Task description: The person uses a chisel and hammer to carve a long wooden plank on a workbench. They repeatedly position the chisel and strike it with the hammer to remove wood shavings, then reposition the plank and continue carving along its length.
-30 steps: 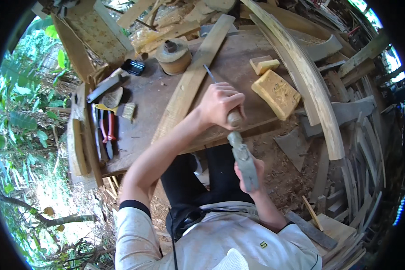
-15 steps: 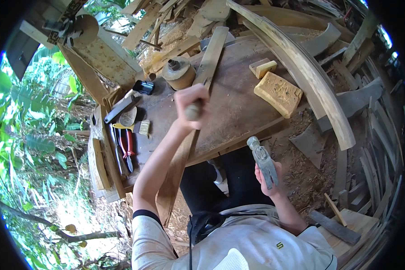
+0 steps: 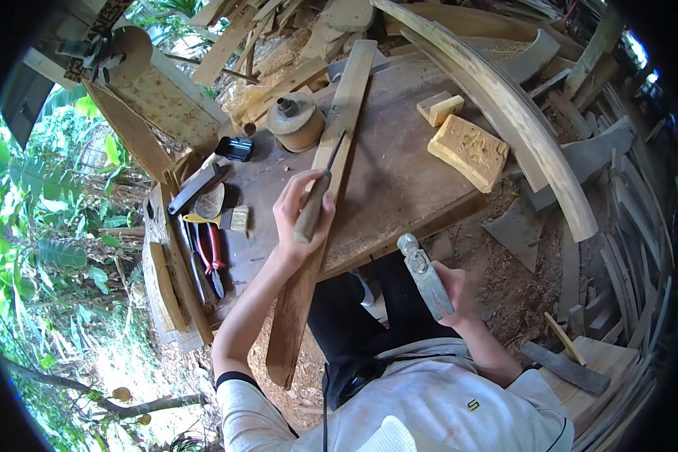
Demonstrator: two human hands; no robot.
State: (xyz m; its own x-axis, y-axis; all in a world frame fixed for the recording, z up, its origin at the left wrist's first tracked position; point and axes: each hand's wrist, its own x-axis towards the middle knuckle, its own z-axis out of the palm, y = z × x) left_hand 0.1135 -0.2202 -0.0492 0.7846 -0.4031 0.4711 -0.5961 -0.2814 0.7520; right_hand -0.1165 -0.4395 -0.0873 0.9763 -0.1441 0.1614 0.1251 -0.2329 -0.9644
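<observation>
My left hand (image 3: 288, 218) is closed around the wooden handle of a thin-shafted chisel or awl (image 3: 312, 209). Its narrow dark metal shaft slants up and away over a long wooden plank (image 3: 350, 94); whether the tip touches the wood I cannot tell. The plank lies across the brown workbench (image 3: 399, 192), its near end sticking out past the front edge beside my legs. In my right hand (image 3: 456, 296) is a hammer (image 3: 426, 277), held in front of the bench over my lap. Its grey metal head faces up, and the handle is hidden beneath.
Left on the bench lie red-handled pliers (image 3: 214, 260), a brush (image 3: 239, 218) and a black tray-like holder (image 3: 235, 148). A round wooden piece (image 3: 297, 129) stands beside the plank. Rightward are a yellowish block (image 3: 468, 153) and a long curved timber (image 3: 505, 94). Scrap wood surrounds the bench.
My left hand has moved lower and tilted the tool from end-on, so its shaft now shows. The hammer in my right hand has shifted slightly left.
</observation>
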